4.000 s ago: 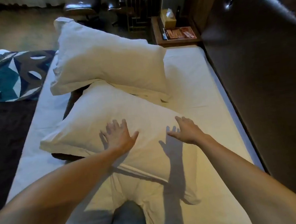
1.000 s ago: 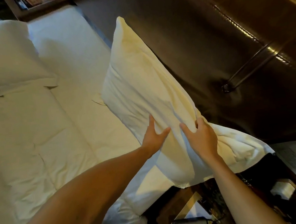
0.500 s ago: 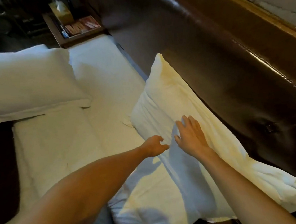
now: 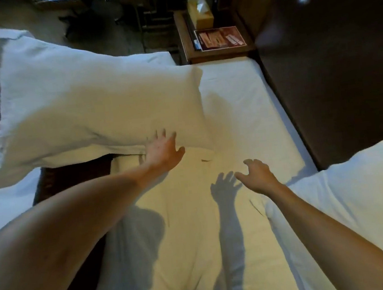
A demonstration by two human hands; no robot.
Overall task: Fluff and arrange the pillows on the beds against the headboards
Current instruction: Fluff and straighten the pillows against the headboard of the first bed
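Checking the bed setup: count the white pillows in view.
2. One large white fabric pillow lies mid-bed, touched by the left hand; another white pillow leans on the dark headboard.

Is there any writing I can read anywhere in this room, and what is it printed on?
Nothing can be read.
Red leaflet on the bedside table: large print shows, too blurred to read.
Tissue box: no readable label.
Pillows, sheet, headboard: no text seen.
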